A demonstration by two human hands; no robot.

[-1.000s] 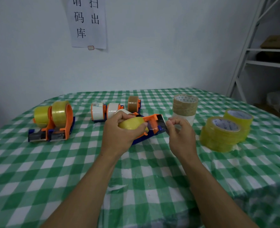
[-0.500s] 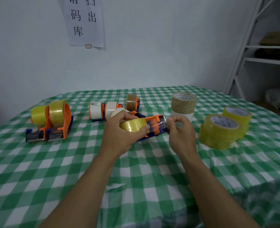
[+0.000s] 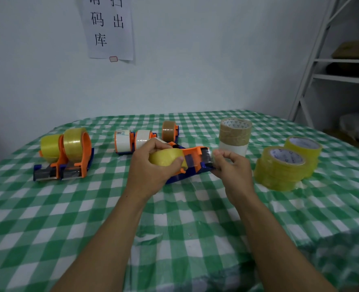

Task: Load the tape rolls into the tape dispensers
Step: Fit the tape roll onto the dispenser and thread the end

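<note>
Yellow tape roll [image 3: 166, 158]: it sits on the orange and blue dispenser [image 3: 195, 163], mid-surface, right in front of you.
Left hand [image 3: 151, 173]: your fingers and thumb are curled round the roll, clamping it and the dispenser body together.
Right hand [image 3: 235, 173]: your fingertips [image 3: 217, 153] pinch the clear free end at the dispenser's front. Exactly how much film you hold is too faint to tell.
Step, as I judge it: you are threading the end through the front, so the roll is mounted but not fully loaded.
Risk, free end: clear film is sticky. If your pinch loosens, it will likely snap back onto the roll or fold onto itself.
Risk, skew: pull off-line and the strip may wrinkle or stick to the orange side wall.
Risk, fingers: the cutter is hidden behind your right hand, so a hard tug toward it could nick you.
Risk, roll: squeeze too tightly and it cannot turn, which may stretch or tear the film.
Risk, dispenser: its rear looks tilted against the checked surface [image 3: 90, 207], so it may twist under the pull.
Neighbours: the white-roll dispensers [image 3: 132, 142] lie just behind your left hand, close enough for a jerk to knock them.
Spare rolls: the yellow stacks [image 3: 279, 167] sit near your right wrist, the brown-and-white stack [image 3: 234, 135] just beyond your fingertips.
</note>
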